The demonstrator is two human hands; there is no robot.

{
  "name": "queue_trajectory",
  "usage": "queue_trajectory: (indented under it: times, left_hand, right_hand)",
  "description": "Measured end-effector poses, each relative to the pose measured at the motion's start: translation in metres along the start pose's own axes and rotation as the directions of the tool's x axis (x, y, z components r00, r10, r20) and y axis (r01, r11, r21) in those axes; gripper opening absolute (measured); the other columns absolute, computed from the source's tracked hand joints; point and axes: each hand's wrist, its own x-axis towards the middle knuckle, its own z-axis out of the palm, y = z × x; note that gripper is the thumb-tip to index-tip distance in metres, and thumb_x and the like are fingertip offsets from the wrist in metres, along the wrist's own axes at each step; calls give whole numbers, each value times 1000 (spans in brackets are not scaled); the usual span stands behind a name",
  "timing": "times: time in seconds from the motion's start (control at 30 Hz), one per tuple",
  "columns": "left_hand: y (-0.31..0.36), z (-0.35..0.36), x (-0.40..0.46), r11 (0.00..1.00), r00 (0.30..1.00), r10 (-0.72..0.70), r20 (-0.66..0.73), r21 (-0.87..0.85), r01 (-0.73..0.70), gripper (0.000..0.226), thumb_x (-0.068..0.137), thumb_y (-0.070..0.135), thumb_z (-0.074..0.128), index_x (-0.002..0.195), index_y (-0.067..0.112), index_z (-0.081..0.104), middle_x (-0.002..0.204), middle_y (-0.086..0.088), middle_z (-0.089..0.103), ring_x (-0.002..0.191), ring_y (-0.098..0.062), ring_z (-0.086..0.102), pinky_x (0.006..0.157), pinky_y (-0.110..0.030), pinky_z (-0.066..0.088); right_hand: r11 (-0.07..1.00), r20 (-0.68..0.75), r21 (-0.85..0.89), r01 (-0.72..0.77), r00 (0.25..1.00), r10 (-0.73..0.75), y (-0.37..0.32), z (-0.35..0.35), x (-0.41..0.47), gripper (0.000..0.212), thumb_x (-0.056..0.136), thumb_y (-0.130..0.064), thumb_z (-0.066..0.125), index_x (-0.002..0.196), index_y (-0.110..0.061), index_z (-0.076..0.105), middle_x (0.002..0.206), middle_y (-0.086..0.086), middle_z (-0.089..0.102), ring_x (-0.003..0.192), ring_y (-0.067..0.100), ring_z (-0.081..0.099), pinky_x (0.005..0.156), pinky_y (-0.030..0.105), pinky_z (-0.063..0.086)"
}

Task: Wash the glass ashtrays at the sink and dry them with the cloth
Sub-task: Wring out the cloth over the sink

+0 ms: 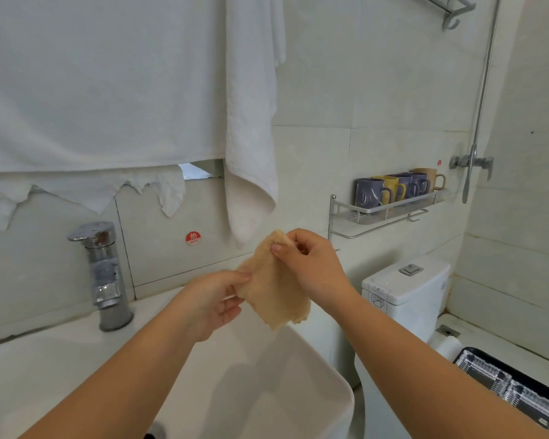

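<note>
White towels [108, 90] hang across the tiled bathroom wall above a white sink [267, 391] with a chrome faucet [107, 277], beside a toilet [406, 289] and a wall shelf [387, 210] of mugs [393, 186]. At lower right, glass ashtrays [514, 391] sit on a black tray [466, 353]. Above the sink a tan cloth [273, 289] is held up, the right hand [311, 264] pinching its top corner and the left hand [213, 302] pinching its left edge.
</note>
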Motion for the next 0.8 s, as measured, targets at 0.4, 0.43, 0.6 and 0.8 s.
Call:
queue_trajectory:
  times: [0.4, 0.43, 0.6, 0.8]
  left_hand:
    - [15, 6, -8, 968, 998, 29, 58, -251, -14, 10, 94, 15, 53, 96, 11, 62, 89, -5, 65, 81, -18, 61, 69, -29, 43]
    - [14, 5, -8, 975, 998, 12, 70, -224, 4, 10, 93, 14, 53, 95, 11, 62, 86, -5, 64, 78, -18, 59, 68, -28, 42]
    - [11, -6, -6, 978, 996, 83, 21, -194, -77, 15, 86, 6, 58, 80, 18, 53, 62, 4, 51, 66, -11, 47, 70, -25, 36]
    - [3, -4, -15, 978, 980, 168, 106, 110, -179, 64, 53, 35, 79, 113, 28, 62, 108, 11, 66, 107, -10, 56, 102, -41, 30]
  right_hand:
    - [941, 108, 259, -219, 974, 197, 1, -11, -8, 14, 94, -17, 58, 89, -11, 70, 83, 1, 67, 76, 12, 61, 72, 25, 49]
    - [940, 107, 258, -223, 974, 201, -1, -11, -8, 14, 94, -17, 57, 91, -12, 70, 86, 2, 67, 78, 12, 62, 73, 26, 50]
    - [995, -21, -90, -51, 999, 49, -7, -13, -10, 17, 96, -20, 51, 82, -11, 52, 73, -1, 47, 66, 10, 42, 61, 19, 35]
    - [981, 184, 144, -134, 977, 106, -18, -11, -11, 17, 97, -9, 50, 82, -16, 56, 76, -2, 58, 68, 11, 54, 60, 20, 44]
